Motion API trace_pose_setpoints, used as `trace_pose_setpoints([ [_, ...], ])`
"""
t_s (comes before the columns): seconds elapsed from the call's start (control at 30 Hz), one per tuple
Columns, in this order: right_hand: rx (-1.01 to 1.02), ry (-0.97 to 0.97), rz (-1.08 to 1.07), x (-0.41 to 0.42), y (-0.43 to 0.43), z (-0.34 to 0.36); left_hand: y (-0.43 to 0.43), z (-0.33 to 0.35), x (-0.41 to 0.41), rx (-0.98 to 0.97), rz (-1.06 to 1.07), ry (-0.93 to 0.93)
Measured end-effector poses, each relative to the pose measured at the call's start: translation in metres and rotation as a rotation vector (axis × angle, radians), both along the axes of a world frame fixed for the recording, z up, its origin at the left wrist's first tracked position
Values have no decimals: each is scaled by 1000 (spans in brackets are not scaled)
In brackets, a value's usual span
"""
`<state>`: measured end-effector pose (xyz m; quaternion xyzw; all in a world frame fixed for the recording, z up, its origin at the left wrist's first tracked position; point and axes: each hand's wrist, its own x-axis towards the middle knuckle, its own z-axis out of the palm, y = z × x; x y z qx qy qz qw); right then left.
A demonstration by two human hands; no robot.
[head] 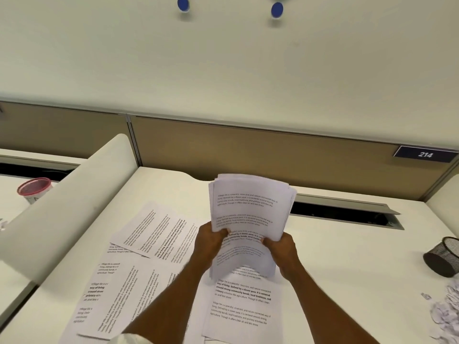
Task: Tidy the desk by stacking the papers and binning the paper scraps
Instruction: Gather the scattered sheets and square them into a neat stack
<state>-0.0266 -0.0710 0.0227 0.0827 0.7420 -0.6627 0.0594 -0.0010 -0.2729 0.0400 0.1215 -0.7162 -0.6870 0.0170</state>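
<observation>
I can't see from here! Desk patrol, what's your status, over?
Left hand and right hand both grip the paper stack, held upright. Loose sheets lie on the desk. Paper scraps at right, unbinned.

Your one camera sits on your head and looks forward and down over the desk (347, 256) toward the partition (248, 155) and wall (223, 58). It is close: your left hand (211, 240) and right hand (280, 252), holding papers (248, 207), sit low in the middle, forearms running off the bottom edge.
</observation>
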Motion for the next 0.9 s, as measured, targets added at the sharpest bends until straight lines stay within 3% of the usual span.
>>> trace_pose_setpoints([
  [0.2, -67, -6, 117, -5, 8, 9, -23, 18, -2, 234, -64, -74],
  [0.33, -133, -149, 87, 9, 12, 5, -41, 21, 7, 385, -89, -170],
  [0.47, 78, -352, -87, 18, 19, -24, -54, 17, 20, 443, -137, -202],
  [0.6, 463, -401, -59, 34, 20, -39, -58, 15, 31, 463, -156, -208],
  [0.77, 680, -482, -10, 48, 0, -41, -67, 10, 38, 467, -188, -220],
  [0.9, 764, -535, -101, 54, -21, -46, -79, 6, 37, 457, -209, -230],
])
